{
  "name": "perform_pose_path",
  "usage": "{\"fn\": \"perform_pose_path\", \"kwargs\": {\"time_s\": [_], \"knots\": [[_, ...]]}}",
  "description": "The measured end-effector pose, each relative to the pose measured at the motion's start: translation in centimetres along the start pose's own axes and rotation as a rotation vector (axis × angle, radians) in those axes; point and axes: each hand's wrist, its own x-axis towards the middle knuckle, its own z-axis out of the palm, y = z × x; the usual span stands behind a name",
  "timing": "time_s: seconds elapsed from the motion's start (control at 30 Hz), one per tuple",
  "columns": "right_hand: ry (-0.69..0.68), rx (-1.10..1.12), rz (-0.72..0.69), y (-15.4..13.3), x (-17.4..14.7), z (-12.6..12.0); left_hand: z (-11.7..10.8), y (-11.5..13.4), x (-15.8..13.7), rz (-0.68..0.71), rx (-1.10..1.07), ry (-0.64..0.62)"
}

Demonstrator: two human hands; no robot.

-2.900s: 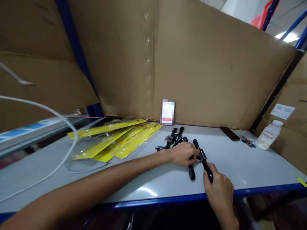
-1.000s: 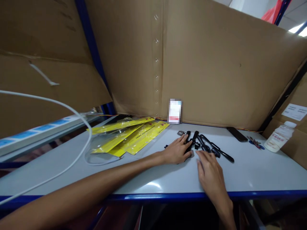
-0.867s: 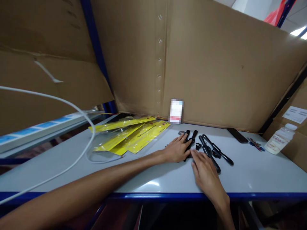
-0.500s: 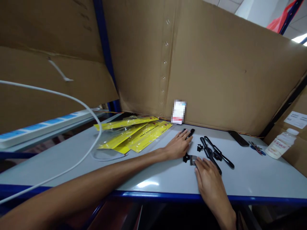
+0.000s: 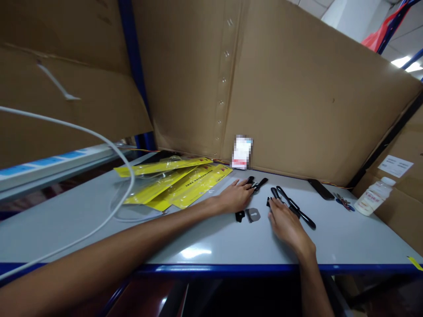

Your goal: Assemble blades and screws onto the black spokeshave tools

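Note:
My left hand (image 5: 235, 197) lies palm down with its fingers stretched out over a black-handled tool (image 5: 261, 185), whose lower part it covers. A flat black piece with holes (image 5: 239, 216) is just below that palm, and beside it lies a grey metal plate with a cutout (image 5: 253, 215). My right hand (image 5: 286, 222) is open and low over the table, fingertips at a small black part (image 5: 268, 201); the thumb is apart from it. Under and beyond these fingers are long black-handled tools (image 5: 304, 215), partly hidden by the hand.
Yellow-and-clear packages (image 5: 194, 185) lie at left, near a white cable (image 5: 130, 185) and a power strip (image 5: 49, 163). A phone (image 5: 320, 189), keys (image 5: 343, 202) and a white bottle (image 5: 375, 196) are at right. Cardboard (image 5: 284, 110) walls the back; a blurred card (image 5: 242, 152) leans there.
My right hand has left the grey metal plate and moved up to the small black part. My left hand stays at the black-handled tool. The whole view has shifted slightly.

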Motion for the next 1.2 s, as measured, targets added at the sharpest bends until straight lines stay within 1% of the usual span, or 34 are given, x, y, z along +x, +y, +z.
{"fn": "perform_pose_path", "kwargs": {"time_s": [0.1, 0.23, 0.3, 0.4, 0.53, 0.6, 0.67, 0.73, 0.87, 1.03, 1.13, 1.2], "knots": [[-0.028, 0.029, -0.037, -1.0, -0.2, -0.3, -0.2, 0.0, 0.2, 0.017, -0.028, 0.066], [0.007, 0.051, -0.106, -1.3, -1.9, 0.0, -0.9, 0.4, 0.4, 0.028, -0.029, 0.112], [0.065, 0.057, -0.110, -1.0, -3.1, 0.5, -1.3, 0.6, 0.5, 0.049, -0.027, 0.119], [0.140, 0.085, -0.072, 0.1, -4.9, 1.4, -1.6, 1.0, 0.5, 0.077, -0.043, 0.134], [0.193, 0.151, -0.048, 1.2, -6.2, 1.8, -2.0, 1.4, 0.5, 0.055, -0.069, 0.152], [0.222, 0.174, -0.007, 1.2, -6.2, 1.9, -2.2, 1.4, 0.5, 0.022, -0.069, 0.149], [0.260, 0.168, 0.066, 0.8, -6.0, 1.9, -2.3, 1.3, 0.5, -0.002, -0.060, 0.135], [0.297, 0.148, 0.107, 0.3, -5.7, 2.1, -2.4, 1.3, 0.4, 0.003, -0.036, 0.112], [0.330, 0.177, 0.063, -0.5, -5.4, 2.4, -2.1, 1.6, 0.3, 0.035, 0.016, 0.087], [0.379, 0.259, 0.037, -0.3, -5.5, 3.0, -2.2, 2.3, 0.1, 0.064, 0.036, 0.066], [0.424, 0.284, 0.018, -0.1, -5.6, 3.4, -2.8, 3.2, -0.3, 0.082, 0.061, 0.093], [0.432, 0.286, 0.015, -0.1, -5.7, 3.5, -3.2, 3.9, -0.6, 0.155, 0.040, 0.114]]}}
